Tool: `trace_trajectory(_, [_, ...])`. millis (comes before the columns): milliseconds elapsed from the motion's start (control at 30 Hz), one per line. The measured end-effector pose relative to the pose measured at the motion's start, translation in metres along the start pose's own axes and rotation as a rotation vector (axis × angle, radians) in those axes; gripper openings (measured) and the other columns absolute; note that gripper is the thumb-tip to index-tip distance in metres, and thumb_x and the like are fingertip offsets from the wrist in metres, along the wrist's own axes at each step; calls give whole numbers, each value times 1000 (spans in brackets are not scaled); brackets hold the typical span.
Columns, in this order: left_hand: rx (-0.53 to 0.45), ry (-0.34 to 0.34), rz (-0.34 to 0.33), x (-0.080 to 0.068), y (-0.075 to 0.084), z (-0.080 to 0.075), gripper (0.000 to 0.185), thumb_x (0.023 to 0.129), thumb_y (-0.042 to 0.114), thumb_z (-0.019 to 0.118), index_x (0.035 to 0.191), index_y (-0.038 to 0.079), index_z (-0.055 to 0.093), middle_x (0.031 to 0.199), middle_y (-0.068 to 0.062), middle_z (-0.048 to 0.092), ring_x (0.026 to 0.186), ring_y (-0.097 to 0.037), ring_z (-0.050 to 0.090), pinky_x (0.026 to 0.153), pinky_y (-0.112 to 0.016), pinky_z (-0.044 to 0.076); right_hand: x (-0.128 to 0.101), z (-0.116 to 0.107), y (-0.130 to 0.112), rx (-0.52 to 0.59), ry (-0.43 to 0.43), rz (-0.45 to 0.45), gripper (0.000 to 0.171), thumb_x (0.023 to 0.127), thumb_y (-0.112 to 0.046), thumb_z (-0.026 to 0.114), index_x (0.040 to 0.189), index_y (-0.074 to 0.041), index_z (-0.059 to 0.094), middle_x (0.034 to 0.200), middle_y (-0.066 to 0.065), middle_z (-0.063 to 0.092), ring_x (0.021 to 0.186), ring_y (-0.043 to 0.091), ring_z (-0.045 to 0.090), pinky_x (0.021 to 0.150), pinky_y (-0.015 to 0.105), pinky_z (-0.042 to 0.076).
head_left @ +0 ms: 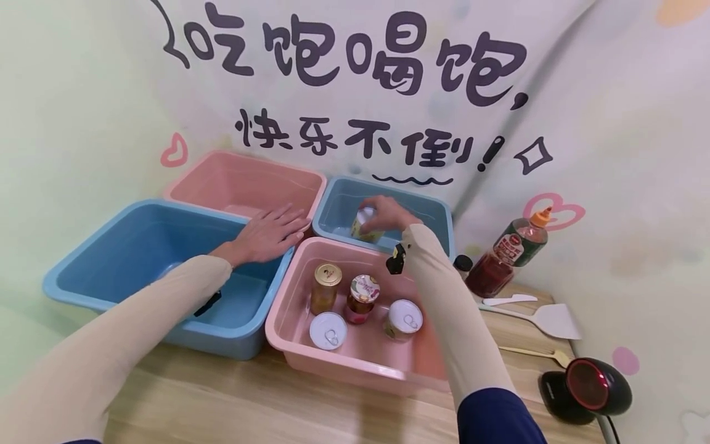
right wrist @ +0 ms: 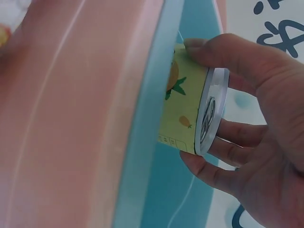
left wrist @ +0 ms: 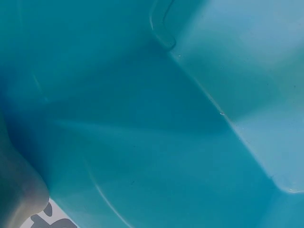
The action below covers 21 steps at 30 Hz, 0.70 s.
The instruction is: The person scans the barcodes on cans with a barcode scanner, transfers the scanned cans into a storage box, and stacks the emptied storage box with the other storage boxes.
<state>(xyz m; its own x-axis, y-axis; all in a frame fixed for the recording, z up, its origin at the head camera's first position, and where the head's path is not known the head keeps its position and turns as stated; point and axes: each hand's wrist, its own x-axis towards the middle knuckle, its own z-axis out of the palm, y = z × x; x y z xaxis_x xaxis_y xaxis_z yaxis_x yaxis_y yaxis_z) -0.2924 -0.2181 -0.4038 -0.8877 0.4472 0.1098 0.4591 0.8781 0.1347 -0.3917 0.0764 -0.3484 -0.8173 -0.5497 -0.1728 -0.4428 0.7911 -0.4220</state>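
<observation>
Right hand [head_left: 388, 213] holding a can [head_left: 365, 226] over the small blue tub [head_left: 432, 213].
Its fingers [right wrist: 228, 52] are gripping the can; left hand [head_left: 269, 234] is resting flat, fingers straight.

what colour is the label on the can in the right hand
Yellow-green with pineapple pictures on the can; the right wrist view shows it best.

Yellow pineapple-printed can [right wrist: 186, 102], silver lid; two pink tubs [head_left: 288, 320], two blue tubs [head_left: 83, 271].

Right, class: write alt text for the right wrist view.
A right hand grips a yellow pineapple-label can by its pull-tab end, fingers curled round the rim, above a small blue tub beside a pink tub.
</observation>
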Motion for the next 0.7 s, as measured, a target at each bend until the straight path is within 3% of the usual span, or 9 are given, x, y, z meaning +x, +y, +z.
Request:
trace_trajectory(300, [-10, -2, -17, -3, -1, 1, 58, 104, 45, 39, 157, 21, 33, 165, -8, 28, 155, -37, 16, 125, -58, 14, 16, 14, -14, 33, -24, 56, 60, 84, -25, 78, 139, -15, 57, 127, 13, 58, 105, 27, 58, 89, 40, 53])
trace_trajectory(700, [-10, 4, -11, -2, -3, 1, 58, 104, 46, 39, 157, 23, 33, 165, -7, 28, 155, -36, 16, 125, -57, 13, 39, 36, -11, 101, -65, 99, 58, 87, -31, 76, 139, -16, 56, 126, 9, 59, 107, 26, 60, 90, 41, 55])
